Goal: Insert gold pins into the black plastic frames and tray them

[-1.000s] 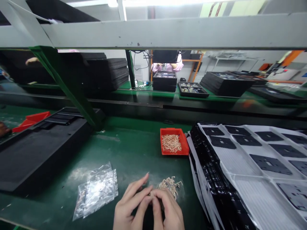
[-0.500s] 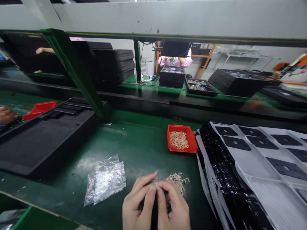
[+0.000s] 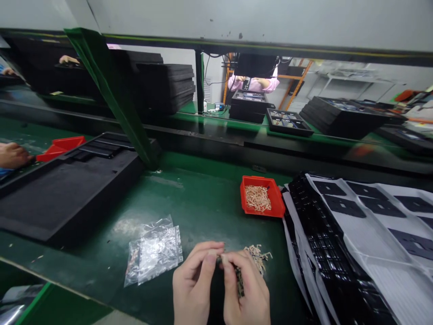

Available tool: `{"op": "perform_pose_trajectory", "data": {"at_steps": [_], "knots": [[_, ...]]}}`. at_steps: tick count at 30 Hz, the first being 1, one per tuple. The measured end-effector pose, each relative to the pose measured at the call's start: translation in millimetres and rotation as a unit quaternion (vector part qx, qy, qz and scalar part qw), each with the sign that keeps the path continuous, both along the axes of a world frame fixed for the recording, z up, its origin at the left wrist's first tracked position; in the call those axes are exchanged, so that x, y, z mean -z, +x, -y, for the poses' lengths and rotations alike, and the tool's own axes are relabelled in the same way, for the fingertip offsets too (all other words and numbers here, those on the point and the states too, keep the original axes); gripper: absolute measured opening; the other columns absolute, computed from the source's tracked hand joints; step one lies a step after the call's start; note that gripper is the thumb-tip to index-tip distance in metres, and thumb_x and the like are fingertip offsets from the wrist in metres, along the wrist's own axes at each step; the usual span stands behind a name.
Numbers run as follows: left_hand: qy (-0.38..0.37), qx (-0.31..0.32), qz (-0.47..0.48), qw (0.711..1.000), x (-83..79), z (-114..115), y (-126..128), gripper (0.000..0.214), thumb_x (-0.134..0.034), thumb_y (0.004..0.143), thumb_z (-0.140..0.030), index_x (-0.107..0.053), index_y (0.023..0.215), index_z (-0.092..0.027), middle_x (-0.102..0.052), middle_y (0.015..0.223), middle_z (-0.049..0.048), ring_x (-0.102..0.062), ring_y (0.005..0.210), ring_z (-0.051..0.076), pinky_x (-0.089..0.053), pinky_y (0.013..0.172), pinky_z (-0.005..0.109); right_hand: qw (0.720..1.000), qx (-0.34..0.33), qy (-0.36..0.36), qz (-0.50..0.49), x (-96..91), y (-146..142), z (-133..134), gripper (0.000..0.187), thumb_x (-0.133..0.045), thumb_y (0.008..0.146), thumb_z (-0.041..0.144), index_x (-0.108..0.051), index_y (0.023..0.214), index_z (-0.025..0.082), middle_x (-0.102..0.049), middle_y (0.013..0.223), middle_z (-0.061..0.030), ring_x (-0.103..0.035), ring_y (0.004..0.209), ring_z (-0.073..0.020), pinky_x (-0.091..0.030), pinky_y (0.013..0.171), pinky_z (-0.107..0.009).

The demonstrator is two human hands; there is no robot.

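My left hand (image 3: 194, 282) and my right hand (image 3: 248, 286) are close together at the bottom centre, thumbs and forefingers pinched. A tiny piece shows at their fingertips, too small and too covered to name. Beside and partly behind my right hand is a loose pile of thin beige bent strips (image 3: 260, 258), some with dark ends. Farther back stands a red bin (image 3: 280, 206) holding more beige strips (image 3: 257, 197). To the left of my left hand, clear plastic bags (image 3: 158, 255) lie overlapping on the green table (image 3: 199, 207), with small pieces in one of them.
At right, a stack of white trays (image 3: 379, 253) with dark flat plates borders the work area. A black foam tray (image 3: 71, 189) lies left, by a slanted green post (image 3: 115, 99). A co-worker's hand (image 3: 13, 155) is near another red bin (image 3: 61, 146). Another person works behind the shelf.
The view has shifted slightly, so the scene sits a little farther right. My fingertips have drawn slightly apart, still pinched over the tiny piece.
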State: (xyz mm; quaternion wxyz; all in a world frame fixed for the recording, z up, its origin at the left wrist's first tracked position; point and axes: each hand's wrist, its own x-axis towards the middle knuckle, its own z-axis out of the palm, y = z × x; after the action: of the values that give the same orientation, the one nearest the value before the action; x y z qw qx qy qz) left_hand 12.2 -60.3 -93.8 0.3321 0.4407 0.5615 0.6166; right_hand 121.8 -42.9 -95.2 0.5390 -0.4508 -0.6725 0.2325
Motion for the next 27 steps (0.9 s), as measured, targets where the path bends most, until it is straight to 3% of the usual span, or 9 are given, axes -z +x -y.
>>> {"op": "perform_pose_trajectory", "data": {"at_steps": [6, 10, 14, 18, 27], "knots": [[0.111, -0.022, -0.07, 0.991, -0.5, -0.3, -4.8, 0.021, -0.064, 0.106, -0.022, -0.085, 0.103, -0.026, -0.084, 0.107, 0.0049, -0.079, 0.101, 0.02, -0.066, 0.091, 0.029, 0.995, -0.06, -0.074, -0.036, -10.3, 2.9, 6.2, 0.016, -0.053, 0.106, 0.021, -0.066, 0.096, 0.026, -0.068, 0.084, -0.0001, -0.068, 0.077, -0.0151, -0.052, 0.072, -0.025], [0.218, -0.023, -0.131, 0.967, -1.5, -3.5, -13.0, 0.019, -0.064, 0.107, -0.022, -0.082, 0.114, -0.023, -0.082, 0.111, 0.0048, -0.075, 0.103, 0.019, -0.063, 0.095, 0.031, 0.984, -0.115, -0.121, -0.064, -20.3, 8.9, 11.7, 0.011, -0.058, 0.105, 0.024, -0.068, 0.103, 0.028, -0.071, 0.089, 0.0009, -0.068, 0.081, -0.0145, -0.052, 0.076, -0.024], [0.286, 0.01, -0.181, 0.941, -6.7, -7.1, -20.3, 0.019, -0.066, 0.107, -0.027, -0.081, 0.115, -0.018, -0.082, 0.112, 0.0074, -0.075, 0.103, 0.02, -0.063, 0.091, 0.034, 0.973, -0.183, -0.127, -0.059, -30.2, 18.9, 9.1, 0.018, -0.057, 0.106, 0.023, -0.07, 0.113, 0.033, -0.074, 0.091, 0.0028, -0.069, 0.083, -0.0131, -0.054, 0.079, -0.021], [0.31, 0.026, -0.206, 0.928, -14.2, -8.9, -21.4, 0.02, -0.066, 0.107, -0.029, -0.08, 0.114, -0.016, -0.082, 0.112, 0.008, -0.075, 0.104, 0.021, -0.065, 0.087, 0.036, 0.968, -0.231, -0.096, -0.026, -35.3, 29.5, 2.8, 0.023, -0.059, 0.104, 0.017, -0.07, 0.116, 0.033, -0.076, 0.091, 0.0032, -0.072, 0.082, -0.0126, -0.056, 0.078, -0.021], [0.317, 0.043, -0.267, 0.909, -15.8, -7.9, -26.2, 0.018, -0.069, 0.104, -0.018, -0.08, 0.118, -0.017, -0.083, 0.114, 0.0095, -0.076, 0.106, 0.025, -0.069, 0.082, 0.042, 0.974, -0.223, -0.037, -0.001, -47.8, 35.6, -3.6, 0.015, -0.06, 0.105, 0.014, -0.067, 0.101, 0.026, -0.074, 0.078, 0.0033, -0.067, 0.069, -0.0116, -0.057, 0.069, -0.02]]}}
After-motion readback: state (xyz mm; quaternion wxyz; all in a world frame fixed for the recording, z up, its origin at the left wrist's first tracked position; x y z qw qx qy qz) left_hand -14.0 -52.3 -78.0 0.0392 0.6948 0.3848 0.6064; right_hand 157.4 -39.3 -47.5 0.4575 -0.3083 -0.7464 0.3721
